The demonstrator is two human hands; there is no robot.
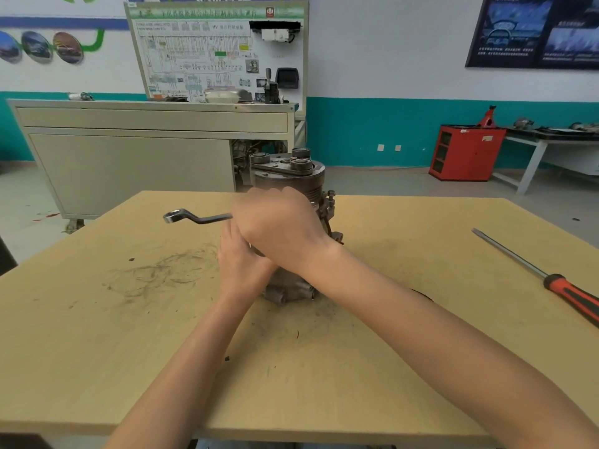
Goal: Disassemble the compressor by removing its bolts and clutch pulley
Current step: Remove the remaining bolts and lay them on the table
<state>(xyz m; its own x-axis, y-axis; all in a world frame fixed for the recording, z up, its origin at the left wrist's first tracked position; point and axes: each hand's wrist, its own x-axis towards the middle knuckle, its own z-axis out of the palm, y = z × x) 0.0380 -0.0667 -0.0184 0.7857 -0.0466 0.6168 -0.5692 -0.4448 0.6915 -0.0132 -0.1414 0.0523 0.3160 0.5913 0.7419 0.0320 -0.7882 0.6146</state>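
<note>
Right hand (278,222) grips a wrench (197,218) beside the upright compressor (287,176) on a table (97,351); left hand (240,267) touches it, fingers hidden.

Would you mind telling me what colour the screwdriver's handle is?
The screwdriver handle is red-orange with black, best seen in the head view.

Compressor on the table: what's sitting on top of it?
A grooved clutch pulley tops the compressor, with a plate carrying three round caps. Below, the right hand gripping the wrench and the left hand cover its middle, so any bolts there are hidden.
</note>
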